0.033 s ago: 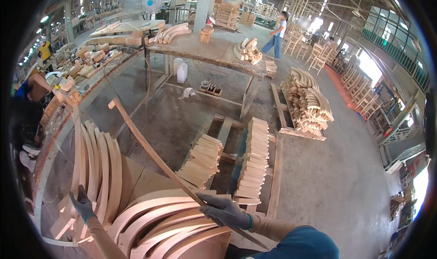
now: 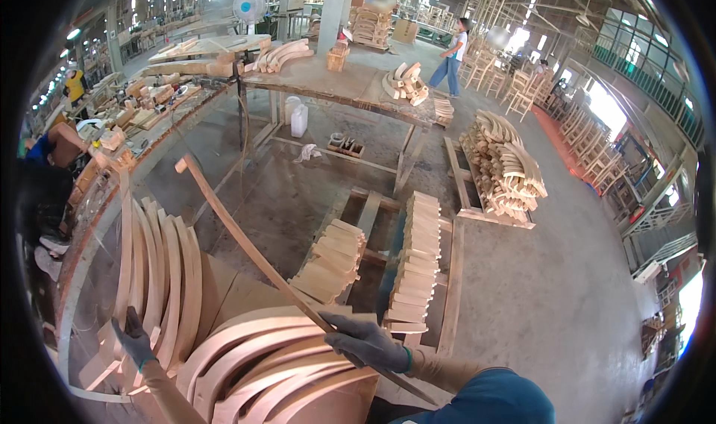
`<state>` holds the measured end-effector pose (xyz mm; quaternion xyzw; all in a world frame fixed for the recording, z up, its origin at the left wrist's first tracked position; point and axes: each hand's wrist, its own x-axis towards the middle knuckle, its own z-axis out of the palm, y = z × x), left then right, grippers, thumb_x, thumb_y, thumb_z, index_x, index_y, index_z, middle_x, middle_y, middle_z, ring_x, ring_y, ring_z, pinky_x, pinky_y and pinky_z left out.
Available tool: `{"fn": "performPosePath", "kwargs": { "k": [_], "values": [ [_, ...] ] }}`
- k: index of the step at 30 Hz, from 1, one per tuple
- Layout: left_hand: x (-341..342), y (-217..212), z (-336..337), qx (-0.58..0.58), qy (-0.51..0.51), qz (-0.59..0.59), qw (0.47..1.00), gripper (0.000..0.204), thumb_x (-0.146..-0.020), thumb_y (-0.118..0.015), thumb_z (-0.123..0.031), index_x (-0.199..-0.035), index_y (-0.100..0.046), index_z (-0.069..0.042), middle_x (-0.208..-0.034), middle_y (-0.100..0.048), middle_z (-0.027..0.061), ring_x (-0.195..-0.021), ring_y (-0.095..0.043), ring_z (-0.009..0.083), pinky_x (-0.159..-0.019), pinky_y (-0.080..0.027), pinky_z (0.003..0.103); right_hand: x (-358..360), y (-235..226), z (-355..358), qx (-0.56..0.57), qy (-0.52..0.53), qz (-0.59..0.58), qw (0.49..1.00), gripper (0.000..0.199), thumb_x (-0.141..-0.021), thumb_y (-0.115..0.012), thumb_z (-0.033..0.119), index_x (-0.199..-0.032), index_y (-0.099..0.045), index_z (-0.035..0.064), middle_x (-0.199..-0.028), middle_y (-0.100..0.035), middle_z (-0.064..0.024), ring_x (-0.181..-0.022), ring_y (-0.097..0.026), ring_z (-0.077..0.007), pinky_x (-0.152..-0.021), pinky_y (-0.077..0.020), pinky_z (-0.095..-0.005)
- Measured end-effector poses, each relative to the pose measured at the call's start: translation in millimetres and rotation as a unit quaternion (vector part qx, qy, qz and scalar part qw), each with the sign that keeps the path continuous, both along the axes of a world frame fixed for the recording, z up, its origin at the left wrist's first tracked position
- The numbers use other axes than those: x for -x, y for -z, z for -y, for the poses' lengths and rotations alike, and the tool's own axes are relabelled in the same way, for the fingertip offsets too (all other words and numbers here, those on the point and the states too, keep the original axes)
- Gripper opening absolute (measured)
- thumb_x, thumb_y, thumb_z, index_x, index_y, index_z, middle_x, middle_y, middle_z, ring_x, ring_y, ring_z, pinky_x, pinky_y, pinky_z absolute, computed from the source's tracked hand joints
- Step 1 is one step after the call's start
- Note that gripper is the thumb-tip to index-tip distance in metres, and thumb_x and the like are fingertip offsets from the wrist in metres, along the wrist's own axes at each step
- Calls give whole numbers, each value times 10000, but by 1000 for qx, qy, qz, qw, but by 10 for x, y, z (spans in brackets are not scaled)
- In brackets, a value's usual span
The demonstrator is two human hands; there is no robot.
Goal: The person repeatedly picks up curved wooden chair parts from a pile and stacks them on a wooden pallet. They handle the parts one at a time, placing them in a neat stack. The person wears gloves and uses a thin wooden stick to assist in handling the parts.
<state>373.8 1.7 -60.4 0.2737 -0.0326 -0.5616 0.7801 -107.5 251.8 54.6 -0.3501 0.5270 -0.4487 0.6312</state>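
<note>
Gripping one long curved wooden strip, right hand fingers closed; left hand fingers rest on upright curved boards.

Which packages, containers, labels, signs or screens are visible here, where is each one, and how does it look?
White plastic jug: on the floor under the long workbench, upright, rectangular, with a handle.
Small wooden crate: on the workbench top, near the pillar, boxy, light brown.
Cardboard box: far back on the floor, brown, blurred.
No labels, signs or screens can be made out.

Curved slats crowd left; open floor right.
</note>
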Motion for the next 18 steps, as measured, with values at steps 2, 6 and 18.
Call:
{"fn": "performPosePath", "kwargs": {
  "k": [2,6,18],
  "values": [
    [-162,-247,-525,93,-22,181,979,398,-927,-560,-209,-1289,-509,-54,-1307,-476,249,-1210,-493,350,-1064,-407,386,-56,-188,-191,43,3,-8,999,501,-954,-569,202,-1409,-404,73,-712,-476,42,-500,-386,-8,-421,-324,-188],
    [-657,-818,-1849,106,-115,414,897,440,-951,-476,-196,-1360,-373,-68,-1333,-422,241,-1201,-490,339,-1077,-380,407,-251,-543,-724,114,-47,3,992,511,-954,-525,131,-1431,-356,62,-722,-497,15,-510,-433,-22,-445,-368,-186],
    [-1235,-782,-5818,-136,-378,461,791,404,-967,-419,-256,-1308,-424,-40,-962,-495,70,-827,-529,202,-723,-492,345,-1591,-757,-2346,397,-278,49,874,492,-925,-596,116,-1385,-435,50,-711,-548,16,-573,-463,-46,-522,-404,-212]
  ]
}}
